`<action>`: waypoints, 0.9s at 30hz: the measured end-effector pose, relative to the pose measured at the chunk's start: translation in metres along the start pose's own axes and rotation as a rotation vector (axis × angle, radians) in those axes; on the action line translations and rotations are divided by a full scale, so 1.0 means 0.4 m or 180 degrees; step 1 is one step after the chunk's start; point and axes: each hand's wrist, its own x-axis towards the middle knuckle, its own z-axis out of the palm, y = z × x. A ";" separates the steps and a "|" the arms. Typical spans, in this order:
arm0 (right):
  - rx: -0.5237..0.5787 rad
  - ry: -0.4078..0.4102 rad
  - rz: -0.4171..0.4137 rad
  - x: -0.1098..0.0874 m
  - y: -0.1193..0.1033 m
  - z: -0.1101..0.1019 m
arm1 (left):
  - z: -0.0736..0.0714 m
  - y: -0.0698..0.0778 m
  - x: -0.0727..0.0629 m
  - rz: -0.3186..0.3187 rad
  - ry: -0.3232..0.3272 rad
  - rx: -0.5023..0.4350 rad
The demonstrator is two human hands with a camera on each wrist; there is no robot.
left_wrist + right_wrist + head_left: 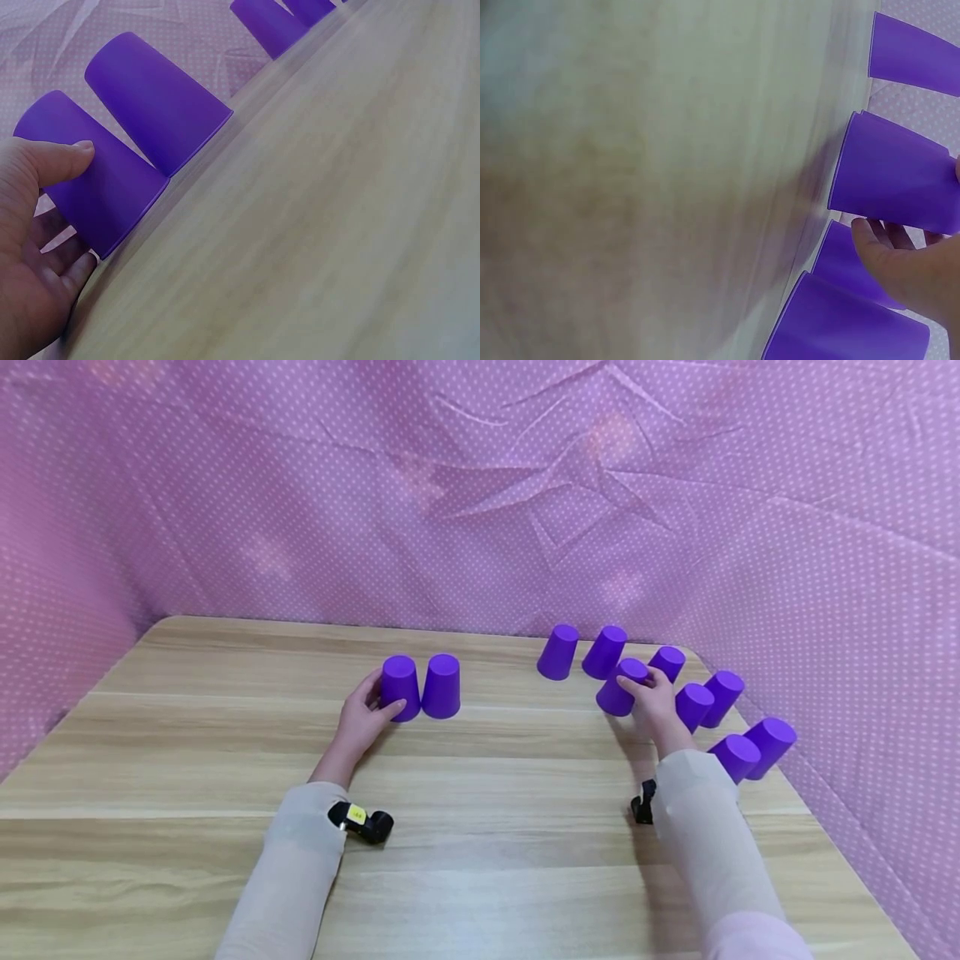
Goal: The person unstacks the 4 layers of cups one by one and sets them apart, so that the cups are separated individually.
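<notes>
Upside down on the wooden table, two purple cups stand side by side left of centre in the head view. My left hand (362,720) grips the left cup (400,689) of this pair, thumb across its near side and the other fingers behind. The neighbouring cup (159,105) touches or nearly touches it at the rim. Over on the right, my right hand (655,706) holds another upside-down purple cup (896,172) from its right side. Part of that cup is covered by the fingers. Whether its rim rests on the table I cannot tell.
Several more inverted purple cups, among them a far-left one (558,653) and a near-right one (771,745), stand along the right side of the wooden table (480,843). A pink dotted cloth (480,510) hangs behind the table and at its sides.
</notes>
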 end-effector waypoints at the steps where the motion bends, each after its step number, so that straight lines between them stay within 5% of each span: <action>1: -0.0001 -0.0010 0.0003 -0.001 -0.001 -0.002 | 0.000 -0.001 0.000 -0.0004 0.0009 -0.0005; 4: -0.0086 -0.0064 -0.0023 -0.003 -0.004 -0.012 | 0.001 0.017 -0.010 -0.0019 0.0008 -0.0049; 13: -0.0003 -0.0161 -0.0099 -0.021 -0.039 -0.030 | 0.004 -0.009 0.000 0.0127 0.0027 -0.0062; 27: -0.0278 -0.0135 -0.0349 -0.013 -0.081 -0.054 | 0.003 -0.008 0.002 0.0020 0.0028 -0.0006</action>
